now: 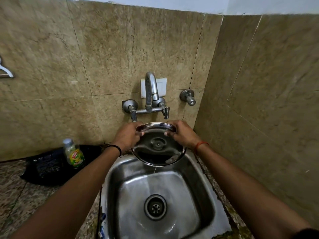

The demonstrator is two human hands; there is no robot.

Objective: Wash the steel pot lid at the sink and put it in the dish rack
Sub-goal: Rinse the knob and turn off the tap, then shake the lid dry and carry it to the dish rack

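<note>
Overhead, both hands' grip, left hand [128, 134]; right hand [181, 132], clasps dripping lid [158, 145].

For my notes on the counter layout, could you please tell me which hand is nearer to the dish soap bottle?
Left. The left hand grips the steel pot lid's left rim, on the side facing the dish soap bottle. The right hand holds the opposite rim, farther away.

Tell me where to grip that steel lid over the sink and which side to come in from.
Grip the steel lid by its rim at opposite edges, one hand from each side, as the left hand and right hand hold it now. It is tilted and dripping into the sink, so probably slippery; its raised rim gives the fingers an edge to hook. The centre knob looks low and shallow, likely a poorer hold.
</note>
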